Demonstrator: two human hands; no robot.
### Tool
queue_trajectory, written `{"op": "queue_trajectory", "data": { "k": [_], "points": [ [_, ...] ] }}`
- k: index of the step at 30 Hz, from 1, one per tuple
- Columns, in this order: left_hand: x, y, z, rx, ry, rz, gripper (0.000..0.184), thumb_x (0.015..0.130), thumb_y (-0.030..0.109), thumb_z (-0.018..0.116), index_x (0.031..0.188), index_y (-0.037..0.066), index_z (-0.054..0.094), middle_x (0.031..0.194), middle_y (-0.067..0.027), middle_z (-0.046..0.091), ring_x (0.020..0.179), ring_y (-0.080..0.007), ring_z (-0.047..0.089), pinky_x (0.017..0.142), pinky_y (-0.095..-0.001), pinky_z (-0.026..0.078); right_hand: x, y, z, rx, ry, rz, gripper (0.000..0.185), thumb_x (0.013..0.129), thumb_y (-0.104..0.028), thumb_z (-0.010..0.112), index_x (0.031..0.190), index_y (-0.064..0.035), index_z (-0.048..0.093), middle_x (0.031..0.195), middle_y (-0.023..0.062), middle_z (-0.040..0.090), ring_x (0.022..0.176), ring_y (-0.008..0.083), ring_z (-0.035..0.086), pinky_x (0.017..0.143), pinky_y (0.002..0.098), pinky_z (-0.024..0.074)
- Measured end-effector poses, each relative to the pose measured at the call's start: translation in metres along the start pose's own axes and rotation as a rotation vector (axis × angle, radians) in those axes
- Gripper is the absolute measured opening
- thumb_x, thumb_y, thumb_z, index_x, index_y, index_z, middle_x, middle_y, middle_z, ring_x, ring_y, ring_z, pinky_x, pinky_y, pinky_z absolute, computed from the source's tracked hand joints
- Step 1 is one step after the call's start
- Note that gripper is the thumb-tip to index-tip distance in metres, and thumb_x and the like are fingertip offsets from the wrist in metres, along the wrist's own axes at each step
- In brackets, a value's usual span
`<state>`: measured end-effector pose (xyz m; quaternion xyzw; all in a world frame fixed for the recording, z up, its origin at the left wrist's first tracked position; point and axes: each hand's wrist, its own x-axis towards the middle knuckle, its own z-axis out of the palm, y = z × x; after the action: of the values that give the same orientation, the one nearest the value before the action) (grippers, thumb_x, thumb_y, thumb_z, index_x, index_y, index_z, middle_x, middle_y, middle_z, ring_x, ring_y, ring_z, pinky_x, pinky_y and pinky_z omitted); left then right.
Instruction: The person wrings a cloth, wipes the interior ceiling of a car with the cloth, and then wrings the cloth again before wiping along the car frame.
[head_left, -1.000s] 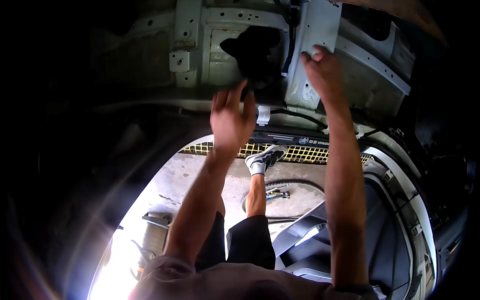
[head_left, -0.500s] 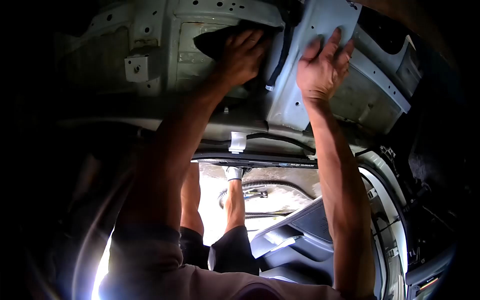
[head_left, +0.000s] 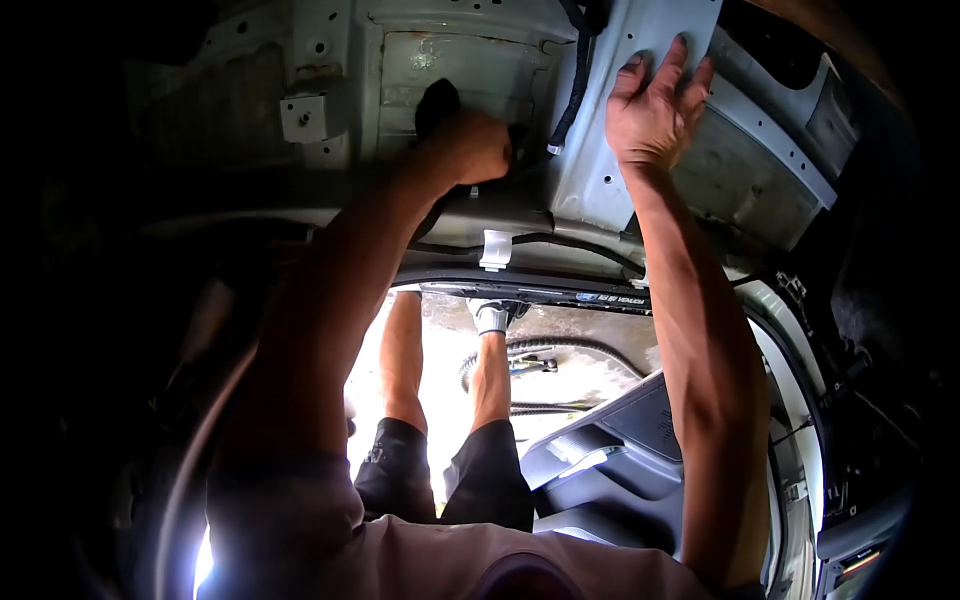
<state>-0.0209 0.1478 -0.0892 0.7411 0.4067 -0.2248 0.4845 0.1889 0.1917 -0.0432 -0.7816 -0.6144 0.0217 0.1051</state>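
My left hand [head_left: 475,148] is closed in a fist around a dark cloth [head_left: 437,105], held against the bare metal panel [head_left: 420,60] of a vehicle's interior. Part of the cloth bulges out above the fist, and the rest is hidden by the hand. On the pale metal beam [head_left: 590,195] to the right, my right hand [head_left: 655,112] lies with its fingers spread. It holds nothing. Between the two hands, a black taped wiring harness [head_left: 572,105] runs along the beam and ends in a small white tip.
A metal bracket [head_left: 305,119] sticks out from the panel at left. Below the hands, a white clip [head_left: 495,250] sits over a black cable. Past the door sill [head_left: 540,293] are legs in black shorts [head_left: 490,475], a dark hose [head_left: 590,347] and a grey door panel [head_left: 610,450].
My left hand has gone from flat fingers on the cloth to a fist, bunching it and shifting slightly down. My right hand stays spread on the beam. The view has shifted slightly.
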Motion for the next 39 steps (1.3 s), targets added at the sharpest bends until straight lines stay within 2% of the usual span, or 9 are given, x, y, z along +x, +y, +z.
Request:
{"op": "queue_trajectory", "data": {
  "k": [4,7,10,13,16,17,21,29,39],
  "points": [
    [0.005,-0.004,-0.002,-0.091,-0.022,-0.050,0.022,0.081,0.021,0.060,0.092,0.011,0.077,0.098,-0.0171,0.073,0.090,-0.0366,0.070,0.082,-0.0469,0.056,0.000,0.000,-0.002,0.006,0.017,-0.015,0.065,0.097,-0.049,0.052,0.153,-0.0167,0.042,0.155,0.0306,0.030,0.136,0.0501,0.041,0.107,0.0563,0.0433],
    [0.001,-0.011,-0.018,-0.375,0.694,0.013,0.026,0.090,0.027,0.069,0.110,0.010,0.073,0.098,-0.0167,0.073,0.089,-0.0322,0.071,0.079,-0.0410,0.057,0.001,0.001,0.002,-0.004,0.047,-0.056,0.065,0.096,-0.046,0.054,0.152,-0.0146,0.043,0.153,0.0322,0.032,0.135,0.0502,0.043,0.106,0.0563,0.0440],
    [0.030,-0.014,-0.028,-0.236,1.303,0.231,0.050,0.087,0.025,0.070,0.135,0.012,0.061,0.126,-0.0175,0.066,0.111,-0.0322,0.066,0.093,-0.0418,0.055,-0.001,0.008,0.006,0.010,0.109,-0.128,0.064,0.096,-0.044,0.055,0.150,-0.0125,0.045,0.150,0.0346,0.034,0.132,0.0509,0.045,0.105,0.0562,0.0447],
    [0.042,0.003,-0.015,-0.174,0.963,0.036,0.061,0.098,0.035,0.052,0.147,-0.001,0.045,0.141,-0.0293,0.047,0.131,-0.0453,0.044,0.109,-0.0546,0.035,0.001,0.002,0.007,0.041,0.132,-0.137,0.062,0.096,-0.043,0.055,0.149,-0.0114,0.046,0.147,0.0360,0.037,0.131,0.0515,0.046,0.104,0.0561,0.0454],
    [0.056,0.008,0.010,0.044,1.143,0.082,0.065,0.086,0.026,0.072,0.144,0.007,0.051,0.136,-0.0160,0.060,0.120,-0.0287,0.059,0.099,-0.0412,0.050,-0.002,0.007,0.004,-0.016,0.112,-0.119,0.062,0.095,-0.042,0.056,0.149,-0.0114,0.047,0.147,0.0358,0.037,0.130,0.0517,0.046,0.104,0.0558,0.0452],
    [0.055,0.004,0.010,0.052,1.056,0.126,0.070,0.084,0.028,0.073,0.144,0.001,0.050,0.133,-0.0147,0.061,0.115,-0.0279,0.059,0.100,-0.0410,0.048,0.000,0.003,0.006,-0.026,0.117,-0.126,0.062,0.095,-0.042,0.056,0.149,-0.0115,0.047,0.148,0.0355,0.036,0.130,0.0518,0.046,0.104,0.0557,0.0450],
    [0.041,-0.010,0.025,0.109,0.981,0.283,0.070,0.080,0.029,0.074,0.142,0.007,0.054,0.132,-0.0128,0.062,0.107,-0.0320,0.059,0.098,-0.0423,0.049,0.000,0.002,0.004,0.000,0.096,-0.087,0.063,0.095,-0.043,0.055,0.150,-0.0136,0.045,0.151,0.0341,0.033,0.130,0.0521,0.045,0.107,0.0562,0.0429],
    [-0.014,-0.038,0.036,0.204,0.647,0.100,0.056,0.082,0.029,0.076,0.136,0.027,0.062,0.128,-0.0098,0.057,0.114,-0.0309,0.055,0.095,-0.0470,0.049,0.003,0.009,0.003,0.030,0.090,-0.111,0.065,0.095,-0.045,0.057,0.151,-0.0140,0.044,0.151,0.0340,0.033,0.133,0.0501,0.044,0.106,0.0563,0.0434],
    [-0.059,-0.065,0.016,0.349,0.682,-0.253,0.052,0.083,0.016,0.070,0.134,0.020,0.060,0.117,-0.0126,0.059,0.107,-0.0346,0.060,0.093,-0.0457,0.052,0.000,0.003,0.005,0.042,0.057,-0.041,0.064,0.092,-0.044,0.057,0.149,-0.0167,0.047,0.154,0.0290,0.031,0.128,0.0501,0.047,0.105,0.0577,0.0449]
  ]
}}
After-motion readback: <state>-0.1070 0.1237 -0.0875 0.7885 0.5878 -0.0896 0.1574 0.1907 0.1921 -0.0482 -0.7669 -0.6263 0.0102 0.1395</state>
